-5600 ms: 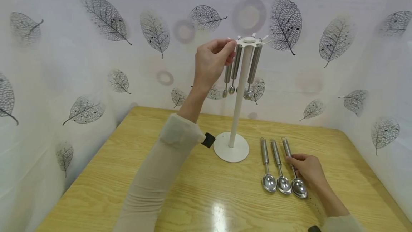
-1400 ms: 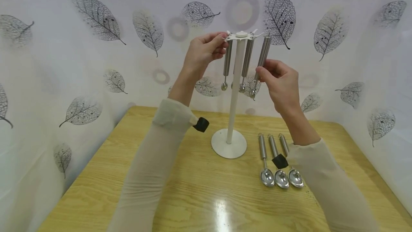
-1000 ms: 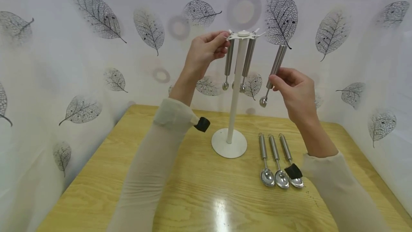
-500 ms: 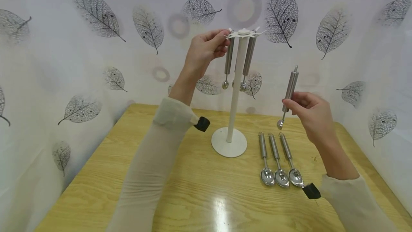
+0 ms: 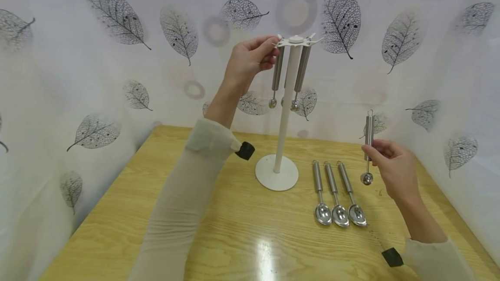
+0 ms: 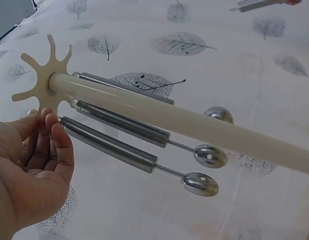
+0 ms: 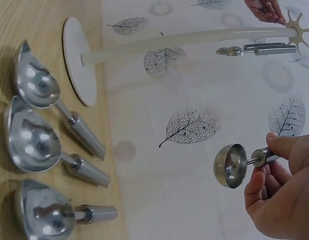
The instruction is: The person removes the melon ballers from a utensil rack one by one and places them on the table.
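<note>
Scoop [image 5: 369,131] upright in right hand [image 5: 398,170], bowl down, in the air. Grip pinches low on the handle, thumb against fingers. Likely light, stiff metal; smooth handle may spin, so hold mid-handle, not thin neck or slick bowl. Three scoops [image 5: 332,181] lie side by side on the tabletop [image 5: 218,229] to its left, handles pointing away; best lifted by those. Right edge of tabletop is near that hand; more room left of the stand [image 5: 284,127]. Thin pole, flat round base: probably tips if bumped. Left hand [image 5: 248,62] pinches at its top's edge; exact contact hidden. Hanging scoops [image 6: 123,122] just beside, likely swing freely. Leaf-print sheet [image 5: 340,88] behind limits far-side clearance.
</note>
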`<control>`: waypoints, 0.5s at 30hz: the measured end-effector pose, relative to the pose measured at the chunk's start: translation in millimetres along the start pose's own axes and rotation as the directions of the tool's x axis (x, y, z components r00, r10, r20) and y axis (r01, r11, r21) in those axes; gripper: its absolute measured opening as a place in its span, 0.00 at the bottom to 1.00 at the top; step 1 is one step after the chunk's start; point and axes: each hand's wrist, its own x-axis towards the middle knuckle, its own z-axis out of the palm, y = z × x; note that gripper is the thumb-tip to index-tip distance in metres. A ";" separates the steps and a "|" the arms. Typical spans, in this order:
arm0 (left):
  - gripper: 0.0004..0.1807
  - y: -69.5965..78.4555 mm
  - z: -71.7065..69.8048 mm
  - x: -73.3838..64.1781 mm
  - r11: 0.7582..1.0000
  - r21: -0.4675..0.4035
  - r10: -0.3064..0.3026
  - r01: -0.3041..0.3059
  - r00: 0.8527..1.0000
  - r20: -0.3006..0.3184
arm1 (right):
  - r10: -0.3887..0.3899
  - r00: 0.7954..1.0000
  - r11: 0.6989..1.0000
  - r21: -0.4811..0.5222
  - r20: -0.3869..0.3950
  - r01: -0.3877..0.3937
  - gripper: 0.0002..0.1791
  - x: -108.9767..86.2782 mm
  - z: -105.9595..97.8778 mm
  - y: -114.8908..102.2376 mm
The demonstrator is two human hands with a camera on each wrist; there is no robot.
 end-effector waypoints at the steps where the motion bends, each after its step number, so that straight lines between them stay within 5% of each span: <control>1: 0.14 -0.1 -0.1 0.0 1.000 0.002 0.000 0.000 1.000 0.001 | -0.001 1.000 1.000 0.010 -0.001 0.001 0.05 -1.0 -1.2 4.4; 7: 0.14 0.1 -1.4 -0.1 1.000 -0.007 -0.006 0.006 1.000 -0.001 | 0.017 1.000 0.998 0.058 0.010 -0.018 0.05 -6.9 -9.1 25.0; 15: 0.13 0.2 -1.2 1.2 1.000 -0.017 -0.013 0.013 1.000 -0.006 | 0.119 0.989 0.976 -0.194 0.086 -0.100 0.29 -15.7 -17.7 49.5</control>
